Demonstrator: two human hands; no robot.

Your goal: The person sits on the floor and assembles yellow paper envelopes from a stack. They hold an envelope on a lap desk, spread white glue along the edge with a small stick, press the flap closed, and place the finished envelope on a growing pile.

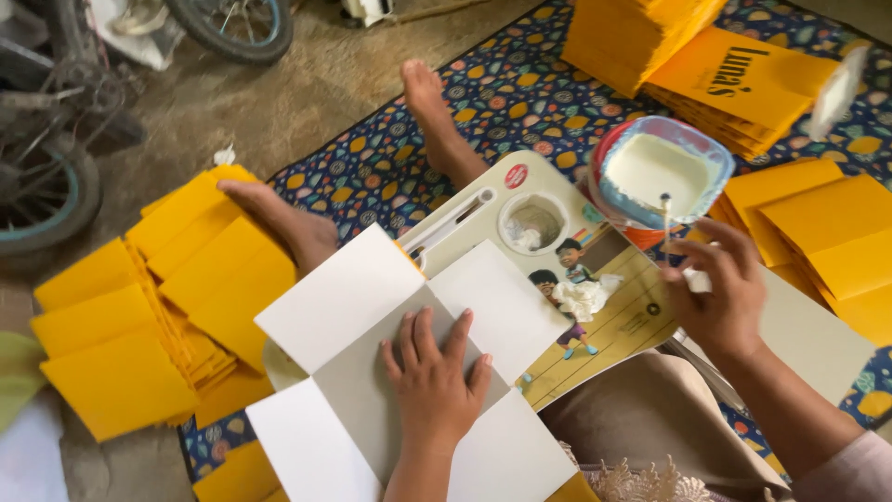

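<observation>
White-faced card blank [372, 372], flaps unfolded, spread nearest on a small cartoon-printed lap table [595, 316] — pinned flat under the left hand [432, 381], palm down, fingers spread, gripping nothing. Just right, right hand [720, 284] pinching a thin stick [665, 223], its tip over a clear tub of white paste [660, 172] at the table's far edge. To the left, a third hand [288, 223], someone else's, resting on fanned yellow folded cards [177, 297]. Farther off — more yellow stacks [706, 74] on a patterned mat [520, 93], bare foot [432, 112], bicycle wheels [232, 28].
</observation>
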